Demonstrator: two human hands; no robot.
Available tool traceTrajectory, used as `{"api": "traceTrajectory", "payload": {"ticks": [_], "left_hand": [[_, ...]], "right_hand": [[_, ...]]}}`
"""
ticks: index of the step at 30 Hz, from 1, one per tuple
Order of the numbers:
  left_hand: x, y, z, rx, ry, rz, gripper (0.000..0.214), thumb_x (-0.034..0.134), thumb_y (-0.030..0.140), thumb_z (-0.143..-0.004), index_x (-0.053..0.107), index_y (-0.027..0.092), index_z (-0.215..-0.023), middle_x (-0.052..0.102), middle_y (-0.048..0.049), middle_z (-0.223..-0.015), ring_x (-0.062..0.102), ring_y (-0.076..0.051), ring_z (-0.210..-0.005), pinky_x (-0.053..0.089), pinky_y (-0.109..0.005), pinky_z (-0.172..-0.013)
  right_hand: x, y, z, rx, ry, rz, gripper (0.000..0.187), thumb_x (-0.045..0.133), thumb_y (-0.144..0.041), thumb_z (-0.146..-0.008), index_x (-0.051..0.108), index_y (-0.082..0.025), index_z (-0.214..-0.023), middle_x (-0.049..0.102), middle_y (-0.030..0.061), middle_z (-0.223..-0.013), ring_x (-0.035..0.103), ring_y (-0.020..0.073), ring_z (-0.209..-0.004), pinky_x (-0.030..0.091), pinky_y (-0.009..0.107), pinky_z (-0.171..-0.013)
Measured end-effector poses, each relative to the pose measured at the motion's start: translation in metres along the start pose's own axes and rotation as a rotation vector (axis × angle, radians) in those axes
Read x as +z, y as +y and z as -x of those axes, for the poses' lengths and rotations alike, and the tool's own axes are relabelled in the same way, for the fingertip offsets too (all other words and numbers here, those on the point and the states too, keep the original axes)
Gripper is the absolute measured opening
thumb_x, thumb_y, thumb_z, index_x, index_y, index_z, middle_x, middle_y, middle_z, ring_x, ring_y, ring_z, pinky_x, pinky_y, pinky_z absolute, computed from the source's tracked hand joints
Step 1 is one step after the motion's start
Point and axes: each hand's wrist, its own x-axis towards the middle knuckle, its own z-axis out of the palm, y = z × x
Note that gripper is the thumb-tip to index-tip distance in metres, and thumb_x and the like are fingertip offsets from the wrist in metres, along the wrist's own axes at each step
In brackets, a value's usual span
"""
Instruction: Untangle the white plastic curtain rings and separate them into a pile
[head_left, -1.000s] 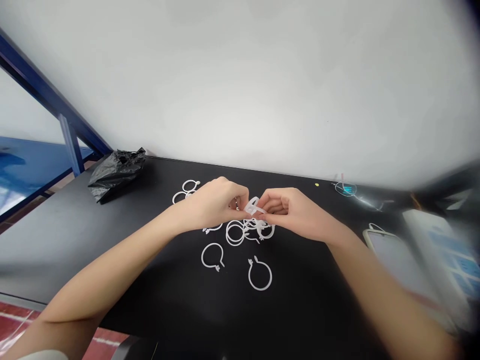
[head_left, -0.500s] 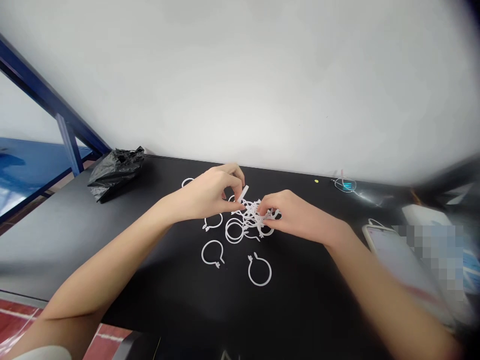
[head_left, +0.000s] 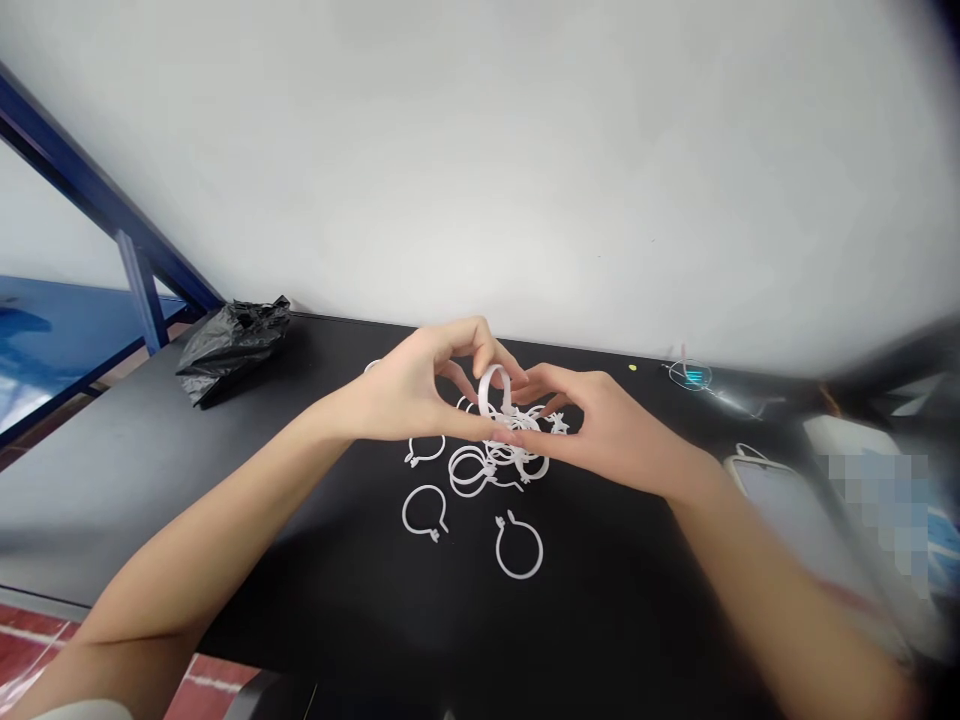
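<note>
A white plastic ring clip [head_left: 484, 391] stands upright above a tangled pile of similar white ring clips [head_left: 501, 455]. My left hand [head_left: 431, 385] is closed on it, thumb below and fingers over the top. From the right, my right hand [head_left: 592, 415] pinches at the same clip, and the two thumbs meet beneath it. The right fingertips are partly hidden. Nearer to me lie a loose ring clip [head_left: 426, 488] and another ring clip [head_left: 519, 577], both with their small clasp ends apart. Part of one more loose ring clip [head_left: 429, 457] shows below my left wrist.
Everything lies on a black table [head_left: 360, 620] against a white wall [head_left: 480, 180]. A crumpled black plastic bag [head_left: 232, 345] is at the back left, beside a blue metal frame [head_left: 97, 190]. On the right are a phone [head_left: 780, 510] and clear plastic packaging [head_left: 724, 390].
My right hand has come up from the pile to meet my left hand. The held ring clip has turned so its round shape shows. The loose clips lie as before.
</note>
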Motion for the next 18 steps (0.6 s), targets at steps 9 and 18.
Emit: {"api": "traceTrajectory", "payload": {"ticks": [9, 18], "left_hand": [[-0.004, 0.015, 0.006, 0.026, -0.011, -0.424, 0.027, 0.07, 0.028, -0.082, 0.054, 0.02, -0.102, 0.067, -0.0041, -0.107, 0.065, -0.013, -0.081, 0.053, -0.025, -0.067], [0.009, 0.015, 0.011, 0.266, 0.015, -0.869, 0.026, 0.054, 0.03, -0.086, 0.059, 0.016, -0.107, 0.061, -0.002, -0.082, 0.047, -0.008, -0.054, 0.037, -0.021, -0.046]], "right_hand": [[0.008, 0.002, 0.001, -0.146, 0.12, 0.073, 0.021, 0.059, -0.035, -0.092, 0.073, -0.021, -0.089, 0.068, -0.0009, -0.069, 0.056, 0.0111, -0.058, 0.04, 0.024, -0.052], [0.006, -0.006, 0.011, -0.46, 0.159, 0.314, 0.025, 0.054, -0.026, -0.097, 0.069, -0.016, -0.08, 0.059, -0.0017, -0.06, 0.042, 0.0083, -0.051, 0.034, 0.023, -0.049]]}}
